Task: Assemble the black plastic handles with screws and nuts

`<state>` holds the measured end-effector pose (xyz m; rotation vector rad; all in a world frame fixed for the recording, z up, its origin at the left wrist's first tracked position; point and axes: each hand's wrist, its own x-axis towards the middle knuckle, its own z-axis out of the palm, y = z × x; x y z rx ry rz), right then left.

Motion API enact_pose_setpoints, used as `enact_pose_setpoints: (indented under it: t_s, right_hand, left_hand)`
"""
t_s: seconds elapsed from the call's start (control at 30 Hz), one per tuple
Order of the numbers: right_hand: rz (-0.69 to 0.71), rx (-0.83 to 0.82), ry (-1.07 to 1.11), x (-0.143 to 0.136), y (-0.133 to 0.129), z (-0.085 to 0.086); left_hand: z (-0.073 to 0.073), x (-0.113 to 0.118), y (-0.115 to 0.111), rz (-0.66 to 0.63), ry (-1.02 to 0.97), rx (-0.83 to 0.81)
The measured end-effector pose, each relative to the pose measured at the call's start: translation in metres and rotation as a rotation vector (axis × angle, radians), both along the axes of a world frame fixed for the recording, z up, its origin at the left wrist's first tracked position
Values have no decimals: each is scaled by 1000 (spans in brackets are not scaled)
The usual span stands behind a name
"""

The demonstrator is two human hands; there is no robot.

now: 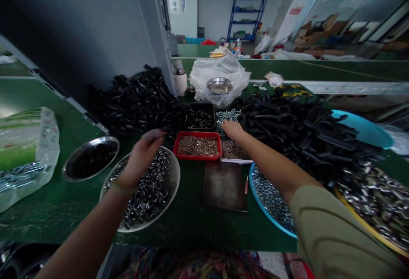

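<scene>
My left hand [143, 153] is raised over the white basin [175, 176] of shiny metal rings, its fingers closed around a small black part [159, 136]. The fingers of my right hand [232, 130] are down in the tray of silver screws [230, 115], pressed together; what they hold is too small to make out. Just in front of the screws, partly under my right wrist, is a tray of small brown pieces [233, 150]. A red tray [198, 157] of small copper-coloured pins stands between my hands, and a black tray [200, 117] of dark parts lies behind it.
Black parts are heaped at the left [140, 100] and right [287, 125]. A dark metal plate [224, 187] lies before the trays. A blue basin [271, 198] sits under my right forearm; a steel bowl [91, 159] is at the left. A grey metal post [159, 36] rises behind.
</scene>
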<state>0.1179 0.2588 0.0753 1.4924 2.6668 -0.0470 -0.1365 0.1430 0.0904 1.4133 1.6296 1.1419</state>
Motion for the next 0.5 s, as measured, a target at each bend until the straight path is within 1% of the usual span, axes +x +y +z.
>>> enact_pose_setpoints:
  t_s: [0.07,0.17,0.23,0.3,0.33,0.4,0.47,0.5]
  right_hand:
    - [19,15,9,0,0,-1]
    - [8,49,70,7,-2,3]
    - [-25,80,135,16,-6,9]
    - [-56,108,199,29,-14,14]
    - [-81,112,271,35,-20,16]
    - [-163,111,511,48,-38,20]
    - [-262,110,808,55,-62,23]
    - [-296,108,932,56,-76,23]
  left_hand:
    - [2,18,30,-96,119,-2]
    - [1,53,84,-222,248,-49]
    - [-3,73,114,-256,263,-95]
    - [-8,83,132,-277,259,-125]
    - [-9,85,137,-279,245,-129]
    - [-10,85,139,-263,194,-113]
    - [-8,84,128,-229,114,-77]
    - [-7,85,117,-212,69,-60]
